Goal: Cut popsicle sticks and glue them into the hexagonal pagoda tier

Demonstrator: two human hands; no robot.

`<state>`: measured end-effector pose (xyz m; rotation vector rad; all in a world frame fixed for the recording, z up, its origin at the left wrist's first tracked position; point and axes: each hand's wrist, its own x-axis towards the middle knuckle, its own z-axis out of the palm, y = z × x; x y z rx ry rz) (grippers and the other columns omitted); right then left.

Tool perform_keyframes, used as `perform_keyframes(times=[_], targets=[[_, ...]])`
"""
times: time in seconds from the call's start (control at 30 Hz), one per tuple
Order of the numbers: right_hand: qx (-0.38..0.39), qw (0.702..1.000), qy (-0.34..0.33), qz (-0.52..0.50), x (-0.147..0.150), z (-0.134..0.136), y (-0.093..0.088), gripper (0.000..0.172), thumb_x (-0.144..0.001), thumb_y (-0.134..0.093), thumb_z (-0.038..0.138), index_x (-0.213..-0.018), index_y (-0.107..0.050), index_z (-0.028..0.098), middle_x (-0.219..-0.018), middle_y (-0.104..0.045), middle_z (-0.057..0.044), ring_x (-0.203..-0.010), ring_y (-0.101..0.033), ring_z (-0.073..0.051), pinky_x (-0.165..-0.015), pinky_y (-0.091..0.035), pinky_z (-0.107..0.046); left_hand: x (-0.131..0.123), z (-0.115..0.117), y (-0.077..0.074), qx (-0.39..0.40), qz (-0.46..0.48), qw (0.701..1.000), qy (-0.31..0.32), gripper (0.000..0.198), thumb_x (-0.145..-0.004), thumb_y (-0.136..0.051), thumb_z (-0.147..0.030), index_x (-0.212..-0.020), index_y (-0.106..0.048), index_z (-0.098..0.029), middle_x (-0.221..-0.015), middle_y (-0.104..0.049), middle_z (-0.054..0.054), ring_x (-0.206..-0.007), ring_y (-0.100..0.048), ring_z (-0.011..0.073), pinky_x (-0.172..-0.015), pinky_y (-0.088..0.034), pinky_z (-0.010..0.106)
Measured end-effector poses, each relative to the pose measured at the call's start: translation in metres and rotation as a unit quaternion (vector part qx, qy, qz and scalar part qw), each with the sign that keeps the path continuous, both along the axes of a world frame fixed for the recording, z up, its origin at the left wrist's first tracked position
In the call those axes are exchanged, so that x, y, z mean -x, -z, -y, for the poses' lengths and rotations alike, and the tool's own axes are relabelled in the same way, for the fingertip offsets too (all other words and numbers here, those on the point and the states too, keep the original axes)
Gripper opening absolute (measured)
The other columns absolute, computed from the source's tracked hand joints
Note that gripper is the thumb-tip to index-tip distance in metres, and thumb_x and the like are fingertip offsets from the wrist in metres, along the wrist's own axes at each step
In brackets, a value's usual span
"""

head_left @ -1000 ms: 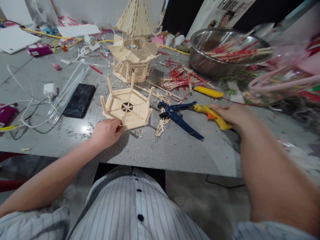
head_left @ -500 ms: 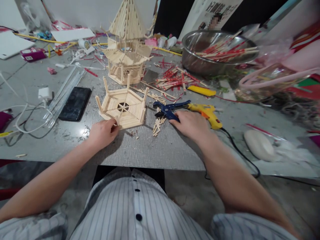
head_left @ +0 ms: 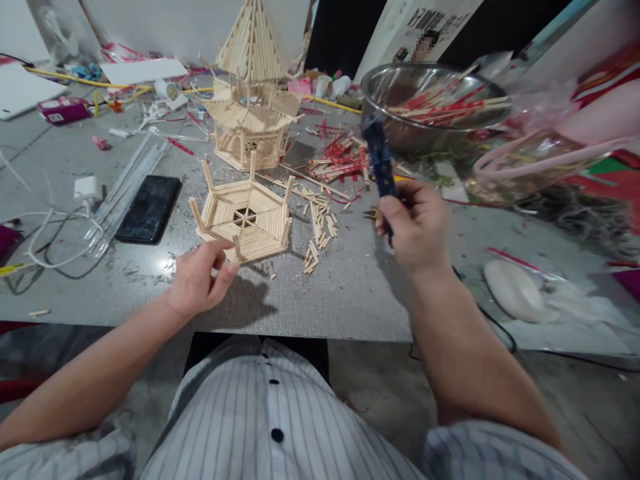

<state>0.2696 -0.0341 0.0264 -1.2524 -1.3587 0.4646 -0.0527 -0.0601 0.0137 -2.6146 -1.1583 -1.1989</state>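
Observation:
My right hand [head_left: 417,223] is raised above the table, closed round blue pliers [head_left: 381,160] that point up and away from me, slightly blurred. The low hexagonal stick frame [head_left: 263,245] lies flat before me, with short upright posts at its corners. At its near left corner is my left hand [head_left: 200,277], thumb and forefinger apart, the forefinger close to or touching a post there. Short cut sticks [head_left: 320,227] lie loose between the frame and my right hand. Behind the frame stands a tiered stick pagoda [head_left: 250,123]. My right hand and forearm hide the yellow glue gun.
A steel bowl [head_left: 435,127] with red and pale sticks stands at the back right, beside a red-tipped stick pile [head_left: 340,160]. To the left lie a black phone [head_left: 149,209] and a white charger [head_left: 87,188]. A white oval object [head_left: 515,290] lies at right.
My right hand has picked the blue pliers up off the cut sticks and swung them upright, to the right. My left thumb and forefinger have parted at the frame's corner post.

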Motion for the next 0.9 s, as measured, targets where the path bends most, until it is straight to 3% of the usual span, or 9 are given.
perform_keyframes(times=[0.1,0.27,0.4,0.53,0.7,0.8,0.9], targets=[[-0.009,0.978,-0.089,-0.19,0.012,0.006,-0.015,0.028,-0.063,-0.071,0.041,-0.074,-0.055,0.021,-0.054,-0.052,0.005,-0.035,-0.044,-0.01,-0.03,-0.029,-0.024,-0.014,0.01,-0.008,-0.053,-0.076,0.99,0.103,0.009,-0.086,-0.048,-0.021,-0.081,-0.054,-0.016,-0.056,-0.055,-0.003,-0.049,-0.052,0.0087,-0.05,-0.038,0.02],[0.04,0.936,-0.207,-0.283,0.032,0.012,-0.028,0.028,-0.053,-0.078,0.034,-0.071,-0.062,0.02,-0.057,-0.054,0.005,-0.033,-0.043,-0.007,-0.029,-0.028,-0.021,-0.048,0.017,-0.007,-0.062,-0.104,0.976,0.18,0.021,-0.088,-0.044,-0.022,-0.071,-0.053,-0.016,-0.057,-0.056,-0.001,-0.049,-0.051,0.0089,-0.047,-0.037,0.022],[0.085,0.907,-0.302,-0.281,0.027,0.008,-0.02,0.027,-0.056,-0.076,0.04,-0.072,-0.063,0.023,-0.05,-0.047,0.006,-0.028,-0.035,-0.004,-0.027,-0.021,-0.019,-0.071,0.015,-0.007,-0.03,-0.012,0.987,0.154,0.011,-0.087,-0.045,-0.023,-0.091,-0.051,-0.014,-0.079,-0.063,0.004,-0.067,-0.059,0.0109,-0.051,-0.042,0.021],[0.125,0.885,-0.359,-0.269,0.008,0.004,-0.005,0.02,-0.058,-0.074,0.041,-0.07,-0.067,0.026,-0.048,-0.042,0.006,-0.026,-0.032,-0.004,-0.026,-0.018,-0.02,-0.09,0.012,-0.014,-0.137,0.107,0.978,0.116,0.022,-0.085,-0.05,-0.03,-0.101,-0.048,-0.015,-0.097,-0.06,0.009,-0.086,-0.059,0.0145,-0.071,-0.049,0.025],[0.167,0.848,-0.432,-0.258,-0.011,0.005,0.003,0.019,-0.058,-0.071,0.044,-0.067,-0.067,0.028,-0.042,-0.038,0.007,-0.023,-0.026,-0.004,-0.025,-0.018,-0.02,-0.099,0.013,-0.018,-0.192,0.071,0.977,0.057,0.029,-0.084,-0.052,-0.028,-0.111,-0.049,-0.017,-0.101,-0.062,0.008,-0.086,-0.059,0.0166,-0.073,-0.047,0.029],[0.187,0.836,-0.447,-0.257,-0.012,0.008,0.004,0.02,-0.057,-0.071,0.044,-0.063,-0.064,0.026,-0.04,-0.037,0.008,-0.023,-0.025,-0.004,-0.025,-0.018,-0.019,-0.099,0.013,-0.017,-0.105,0.049,0.991,0.07,0.029,-0.087,-0.046,-0.029,-0.112,-0.048,-0.016,-0.101,-0.063,0.01,-0.086,-0.06,0.0188,-0.075,-0.046,0.032],[0.167,0.823,-0.465,-0.28,-0.006,0.009,0.009,0.021,-0.06,-0.069,0.045,-0.069,-0.064,0.026,-0.042,-0.036,0.009,-0.024,-0.024,-0.003,-0.025,-0.019,-0.019,-0.098,0.014,-0.014,0.122,-0.009,0.982,0.142,0.033,-0.091,-0.034,-0.035,-0.111,-0.046,-0.012,-0.085,-0.064,0.008,-0.071,-0.061,0.017,-0.061,-0.045,0.028]])
